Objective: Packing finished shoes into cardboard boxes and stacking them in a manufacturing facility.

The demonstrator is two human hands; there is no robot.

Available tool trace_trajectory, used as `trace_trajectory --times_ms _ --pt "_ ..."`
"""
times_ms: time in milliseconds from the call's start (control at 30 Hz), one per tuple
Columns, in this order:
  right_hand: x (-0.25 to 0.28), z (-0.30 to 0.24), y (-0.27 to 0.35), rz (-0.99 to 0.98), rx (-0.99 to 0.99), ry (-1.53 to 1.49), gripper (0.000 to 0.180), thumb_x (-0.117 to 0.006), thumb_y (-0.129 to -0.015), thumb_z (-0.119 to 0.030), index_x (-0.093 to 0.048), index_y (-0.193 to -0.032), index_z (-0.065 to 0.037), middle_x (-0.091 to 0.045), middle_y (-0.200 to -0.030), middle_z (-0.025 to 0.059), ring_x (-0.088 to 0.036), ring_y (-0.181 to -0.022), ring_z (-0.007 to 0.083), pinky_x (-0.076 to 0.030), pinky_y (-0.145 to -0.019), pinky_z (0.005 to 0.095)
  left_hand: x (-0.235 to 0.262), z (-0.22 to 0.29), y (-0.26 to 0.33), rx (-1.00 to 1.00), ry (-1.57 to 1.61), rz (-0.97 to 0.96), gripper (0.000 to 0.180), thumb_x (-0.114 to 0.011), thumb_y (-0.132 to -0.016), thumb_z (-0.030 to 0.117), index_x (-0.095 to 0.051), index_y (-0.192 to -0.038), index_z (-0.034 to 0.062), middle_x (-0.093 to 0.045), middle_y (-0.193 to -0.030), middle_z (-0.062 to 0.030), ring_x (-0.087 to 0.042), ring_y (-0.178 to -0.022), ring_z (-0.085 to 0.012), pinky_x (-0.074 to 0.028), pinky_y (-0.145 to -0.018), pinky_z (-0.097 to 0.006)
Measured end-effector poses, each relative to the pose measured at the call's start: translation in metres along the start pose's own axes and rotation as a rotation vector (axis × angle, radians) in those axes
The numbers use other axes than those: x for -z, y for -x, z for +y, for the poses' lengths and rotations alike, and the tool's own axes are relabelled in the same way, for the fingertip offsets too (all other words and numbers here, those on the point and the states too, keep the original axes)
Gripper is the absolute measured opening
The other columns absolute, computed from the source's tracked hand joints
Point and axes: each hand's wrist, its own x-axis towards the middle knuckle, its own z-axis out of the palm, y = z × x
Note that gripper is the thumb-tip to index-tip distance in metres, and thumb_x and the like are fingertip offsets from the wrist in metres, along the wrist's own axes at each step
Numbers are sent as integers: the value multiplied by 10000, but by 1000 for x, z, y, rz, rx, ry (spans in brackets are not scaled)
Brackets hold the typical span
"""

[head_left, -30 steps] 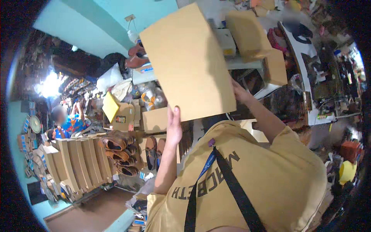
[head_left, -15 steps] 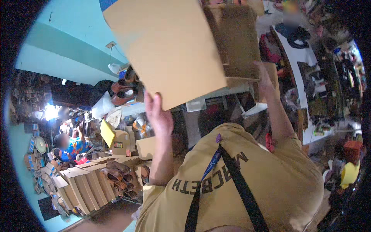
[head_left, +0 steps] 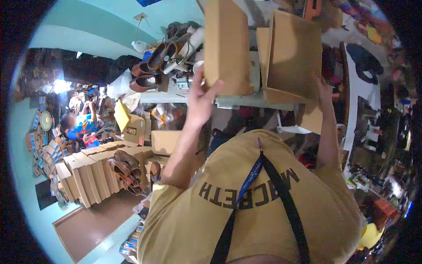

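My left hand (head_left: pixel 202 99) pinches the lower edge of a plain brown cardboard box lid (head_left: pixel 233 44), which stands tilted up above the bench. Its thumb lies on the near side, and the fingers are partly hidden behind. To the right, an open cardboard box (head_left: pixel 294 57) is tipped so that its bare inside faces me. My right hand (head_left: pixel 324 90) holds that box by its right wall, fingers partly out of sight. Lid and box are a short gap apart.
Brown leather shoes (head_left: pixel 149 70) crowd the bench's left part. At the lower left are a row of stacked cardboard boxes (head_left: pixel 90 176) and a pile of brown shoes (head_left: pixel 125 171). Another person (head_left: pixel 83 125) is at the far left. A white-topped table (head_left: pixel 358 105) runs along the right.
The lid has turned from a broad face toward me to a narrower, steeper view, and swung right with my left hand. The open box has shifted right and shows more of its inside.
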Motion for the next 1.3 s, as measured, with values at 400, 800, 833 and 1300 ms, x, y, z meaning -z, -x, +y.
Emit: trace_trajectory --times_ms 400,800,833,1300 --pt "1 -16 -5 9 -46 198 727 -558 -911 -490 -360 -1469 -68 -410 -1480 111 -441 -1307 263 -318 -1103 379 -68 -139 -48 -108 -330 -234 698 -635 -923 186 -249 -1486 39 -597 -1186 -130 -607 -1034 -230 -468 -903 -341" --pt "8 -60 -36 -25 501 466 699 -606 -922 -290 -284 -1480 -20 -340 -1515 105 -310 -1376 209 -255 -1142 376 11 -132 45 16 -393 2 489 -634 -901 352 -515 -1263 45 -574 -1245 -167 -553 -1148 -279 -444 -965 -389" --pt "-9 -70 -2 -49 314 112 708 -592 -930 -309 -266 -1487 -18 -324 -1525 114 -279 -1396 221 -248 -1146 385 25 -136 64 89 -377 23 444 -636 -905 326 -546 -1239 48 -605 -1195 -152 -582 -1101 -268 -457 -952 -391" --pt "-57 -132 -31 226 1099 502 408 -574 -946 -230 -539 -1261 27 -553 -1250 192 -498 -1194 332 -373 -1052 427 269 -270 407 861 -631 916 357 -603 -892 354 -694 -1039 42 -704 -980 -168 -680 -910 -288 -514 -833 -395"
